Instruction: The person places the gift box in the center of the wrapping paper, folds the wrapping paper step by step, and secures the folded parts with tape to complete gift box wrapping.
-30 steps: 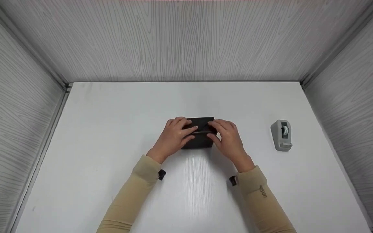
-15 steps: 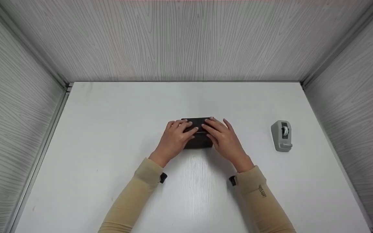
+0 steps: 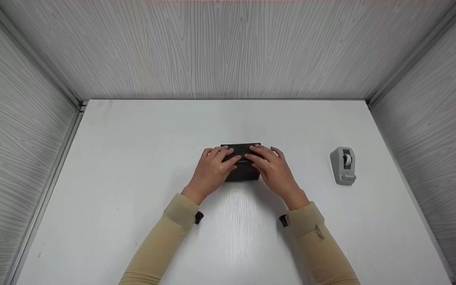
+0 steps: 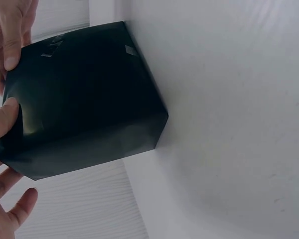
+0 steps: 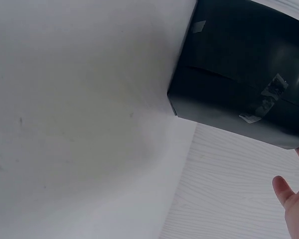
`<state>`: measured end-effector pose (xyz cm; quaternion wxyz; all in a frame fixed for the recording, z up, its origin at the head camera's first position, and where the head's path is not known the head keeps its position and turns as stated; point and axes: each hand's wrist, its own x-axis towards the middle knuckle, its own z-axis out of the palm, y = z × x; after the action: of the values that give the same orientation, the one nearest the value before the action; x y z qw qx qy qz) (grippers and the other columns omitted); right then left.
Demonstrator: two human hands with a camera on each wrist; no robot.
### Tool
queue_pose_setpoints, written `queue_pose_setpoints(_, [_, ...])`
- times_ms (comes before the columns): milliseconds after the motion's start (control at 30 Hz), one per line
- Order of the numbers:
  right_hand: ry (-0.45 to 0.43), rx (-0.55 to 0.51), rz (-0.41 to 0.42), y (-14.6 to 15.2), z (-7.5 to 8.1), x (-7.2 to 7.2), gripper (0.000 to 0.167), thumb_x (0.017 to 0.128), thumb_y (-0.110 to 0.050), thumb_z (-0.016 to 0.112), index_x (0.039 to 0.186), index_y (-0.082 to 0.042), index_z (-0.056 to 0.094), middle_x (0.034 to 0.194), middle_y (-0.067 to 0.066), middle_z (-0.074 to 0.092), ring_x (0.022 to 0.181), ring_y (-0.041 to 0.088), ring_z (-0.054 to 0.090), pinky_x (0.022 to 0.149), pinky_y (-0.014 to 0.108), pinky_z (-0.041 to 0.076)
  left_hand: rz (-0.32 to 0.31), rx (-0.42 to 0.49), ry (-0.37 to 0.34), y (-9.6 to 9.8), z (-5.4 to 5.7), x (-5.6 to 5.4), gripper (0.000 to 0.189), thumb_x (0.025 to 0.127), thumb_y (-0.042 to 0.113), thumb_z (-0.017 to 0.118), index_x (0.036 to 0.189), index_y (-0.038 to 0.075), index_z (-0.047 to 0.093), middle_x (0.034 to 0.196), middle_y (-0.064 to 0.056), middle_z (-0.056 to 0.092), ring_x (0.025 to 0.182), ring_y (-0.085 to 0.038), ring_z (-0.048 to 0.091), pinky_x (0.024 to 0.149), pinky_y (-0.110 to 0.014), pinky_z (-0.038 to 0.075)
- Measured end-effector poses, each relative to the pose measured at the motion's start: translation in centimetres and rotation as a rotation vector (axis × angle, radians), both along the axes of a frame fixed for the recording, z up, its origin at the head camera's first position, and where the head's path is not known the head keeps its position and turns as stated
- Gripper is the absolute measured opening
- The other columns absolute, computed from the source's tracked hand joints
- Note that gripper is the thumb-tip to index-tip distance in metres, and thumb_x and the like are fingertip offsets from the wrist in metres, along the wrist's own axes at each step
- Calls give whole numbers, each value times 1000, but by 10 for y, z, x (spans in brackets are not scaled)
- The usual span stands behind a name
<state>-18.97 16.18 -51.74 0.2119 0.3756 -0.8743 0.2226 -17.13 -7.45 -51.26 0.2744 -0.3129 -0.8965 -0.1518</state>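
Note:
A small box wrapped in black paper (image 3: 242, 173) sits on the white table between both hands. My left hand (image 3: 209, 170) holds its left side, fingers over the top and thumb against the near face. From the other side, my right hand (image 3: 276, 172) holds it the same way, its fingers spread across the top. In the right wrist view a strip of clear tape (image 5: 273, 94) runs over one edge of the box, and a small tape piece (image 5: 199, 27) sticks near a corner. Left-hand fingertips (image 4: 9, 112) touch the box in the left wrist view.
A grey tape dispenser (image 3: 342, 166) with a roll in it stands on the table (image 3: 133, 158) to the right of the hands. Wood-grain panels (image 3: 228, 47) close off the back and both sides.
The right hand's fingers have slid farther left over the box top, and its thumb has shifted on the near face. The left hand has moved only slightly. The box stays nearly in place.

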Motion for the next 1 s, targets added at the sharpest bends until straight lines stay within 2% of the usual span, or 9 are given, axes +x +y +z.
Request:
queue_pose_setpoints(100, [0,-22,7,-1,-1,-1,32,97,-11,63,128,-16,66,137,8,56,130,26,48,103,54,35,-4,-26,-17,-3,1,-1,31,92,28,71,120,15,72,122,-11,64,116,-29,57,89,-49,46])
queue_pose_setpoints(300, [-13,-41,10,-1,0,0,30,98,-14,60,128,-16,66,137,8,56,131,25,48,104,51,35,-10,-76,-121,-11,5,-3,40,91,26,72,130,16,66,134,-9,56,128,-25,48,95,-48,43])
queue_pose_setpoints(400, [-14,-44,5,-1,0,-1,29,98,-15,60,127,-16,67,136,8,56,130,25,48,104,50,35,-17,-89,-145,-15,6,-4,42,92,27,71,133,17,63,137,-9,54,129,-23,48,95,-48,43])
queue_pose_setpoints(767, [10,-53,5,-1,-4,0,32,96,-11,64,127,-18,67,135,7,57,129,26,49,101,51,37,-12,-64,-130,-16,1,-2,43,93,29,69,134,18,63,137,-6,56,130,-23,48,95,-48,44])
queue_pose_setpoints(1000, [-25,-10,-11,1,1,1,32,97,-13,62,129,-18,66,138,6,55,131,23,47,104,50,35,-6,-69,-114,-15,-2,-1,40,95,29,67,133,19,63,137,-5,56,130,-23,47,94,-47,45])
